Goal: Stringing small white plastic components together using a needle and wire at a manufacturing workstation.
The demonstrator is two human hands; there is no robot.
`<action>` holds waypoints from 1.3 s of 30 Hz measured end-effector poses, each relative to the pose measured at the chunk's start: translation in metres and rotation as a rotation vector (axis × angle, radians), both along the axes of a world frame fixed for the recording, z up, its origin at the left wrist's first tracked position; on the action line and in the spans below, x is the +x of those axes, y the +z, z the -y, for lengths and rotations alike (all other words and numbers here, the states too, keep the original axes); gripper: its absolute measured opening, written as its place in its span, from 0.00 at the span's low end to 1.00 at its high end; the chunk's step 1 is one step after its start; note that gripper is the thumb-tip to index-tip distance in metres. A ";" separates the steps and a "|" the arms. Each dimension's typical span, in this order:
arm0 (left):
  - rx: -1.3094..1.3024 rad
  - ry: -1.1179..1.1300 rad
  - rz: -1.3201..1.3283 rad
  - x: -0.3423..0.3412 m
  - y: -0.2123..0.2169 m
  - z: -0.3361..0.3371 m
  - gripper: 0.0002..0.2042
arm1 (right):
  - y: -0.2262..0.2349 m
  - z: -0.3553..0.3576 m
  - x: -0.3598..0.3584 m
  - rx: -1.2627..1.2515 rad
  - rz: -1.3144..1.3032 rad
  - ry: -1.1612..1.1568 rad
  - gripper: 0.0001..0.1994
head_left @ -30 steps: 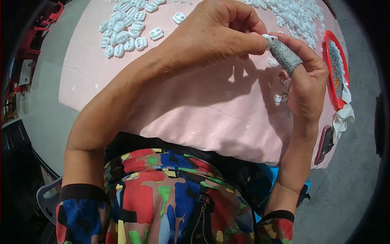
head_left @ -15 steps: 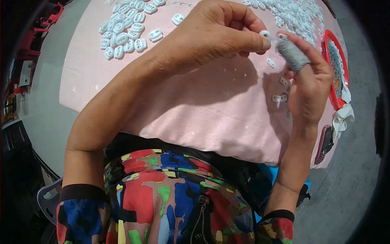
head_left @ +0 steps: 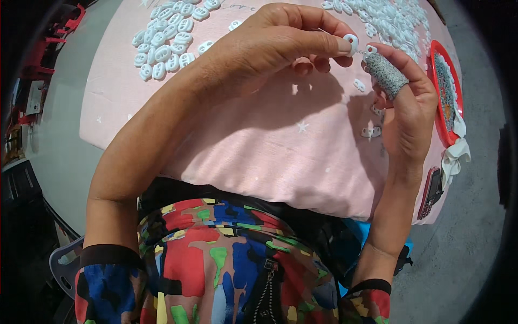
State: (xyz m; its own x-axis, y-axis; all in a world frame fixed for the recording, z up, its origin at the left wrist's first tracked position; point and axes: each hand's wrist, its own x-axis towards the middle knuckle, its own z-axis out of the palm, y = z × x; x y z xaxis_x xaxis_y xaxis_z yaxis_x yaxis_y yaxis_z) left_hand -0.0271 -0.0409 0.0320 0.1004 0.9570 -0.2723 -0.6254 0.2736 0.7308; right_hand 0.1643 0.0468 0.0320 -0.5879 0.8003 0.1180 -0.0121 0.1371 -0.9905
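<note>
Over the table's far right part, my left hand (head_left: 302, 40) pinches a white plastic cord-lock body (head_left: 352, 43) with a round hole between thumb and forefinger. Just right of it, my right hand (head_left: 407, 97) grips a smaller white cord-lock plunger (head_left: 371, 49), also with a hole. A grey speckled sleeve (head_left: 389, 74) covers my right thumb. Between the two pieces shows a thin, ridged strand like a small spring (head_left: 361, 52). Beneath my hands lie a few loose small white pieces (head_left: 370, 132) on the pink cloth (head_left: 259, 146).
Several white two-holed cord locks (head_left: 167, 40) lie at the far left. A heap of small white parts (head_left: 396, 27) spreads at the far right. A red tray (head_left: 450, 132) with grey bits stands at the right edge, near a white cloth (head_left: 457, 154) and a phone (head_left: 430, 191).
The cord-lock body has turned so its hole shows more fully, and the spring-like strand now shows between the pieces. My right thumb, blurred before, is now sharp and slightly lower.
</note>
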 end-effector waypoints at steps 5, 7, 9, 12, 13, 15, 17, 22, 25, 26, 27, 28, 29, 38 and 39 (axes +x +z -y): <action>-0.030 -0.013 0.021 -0.004 -0.003 0.000 0.10 | 0.004 0.010 -0.007 0.084 0.038 -0.012 0.15; -0.046 -0.009 0.043 -0.003 -0.002 0.000 0.10 | 0.004 0.010 -0.009 0.075 0.031 -0.017 0.15; -0.075 0.012 0.069 -0.001 0.002 0.001 0.10 | 0.001 0.009 -0.010 0.079 0.002 -0.047 0.15; -0.080 0.037 0.019 0.001 0.002 0.000 0.09 | -0.003 0.006 -0.007 0.101 0.024 -0.017 0.15; -0.079 0.036 0.020 0.002 0.001 -0.001 0.09 | -0.002 0.007 -0.007 0.101 0.024 -0.018 0.15; -0.070 0.076 -0.027 0.001 0.003 0.001 0.10 | 0.001 0.011 -0.008 0.107 0.017 -0.017 0.10; -0.087 0.112 -0.078 0.005 0.009 0.002 0.10 | 0.000 0.012 -0.009 0.083 0.004 -0.021 0.10; -0.117 0.137 -0.153 0.006 0.012 0.001 0.11 | 0.001 0.013 -0.008 0.060 0.006 -0.023 0.10; -0.081 0.159 -0.250 0.007 0.009 0.000 0.11 | 0.000 0.013 -0.008 0.054 0.013 -0.031 0.10; -0.054 0.171 -0.197 0.008 0.008 0.002 0.11 | 0.000 0.013 -0.007 0.067 0.025 -0.031 0.10; -0.027 0.184 -0.144 0.008 0.007 0.003 0.12 | 0.000 0.013 -0.007 0.079 0.037 -0.031 0.10; -0.028 0.185 -0.144 0.008 0.008 0.003 0.12 | 0.000 0.013 -0.008 0.078 0.036 -0.030 0.10; -0.055 0.194 -0.196 0.009 0.009 0.001 0.11 | 0.000 0.012 -0.008 0.042 0.029 -0.042 0.10; -0.211 0.079 -0.631 0.008 0.033 0.005 0.11 | -0.005 0.005 -0.004 -0.088 0.085 0.002 0.10; -0.189 0.100 -0.660 0.005 0.032 0.004 0.11 | -0.005 0.004 -0.005 -0.091 0.077 0.006 0.10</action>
State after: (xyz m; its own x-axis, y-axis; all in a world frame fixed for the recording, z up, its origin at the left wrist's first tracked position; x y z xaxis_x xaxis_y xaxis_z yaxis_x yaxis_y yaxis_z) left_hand -0.0218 -0.0452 0.0642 -0.2299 0.8831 -0.4089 -0.0949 0.3978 0.9126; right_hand 0.1596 0.0424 0.0271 -0.5972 0.8021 -0.0009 0.0638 0.0465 -0.9969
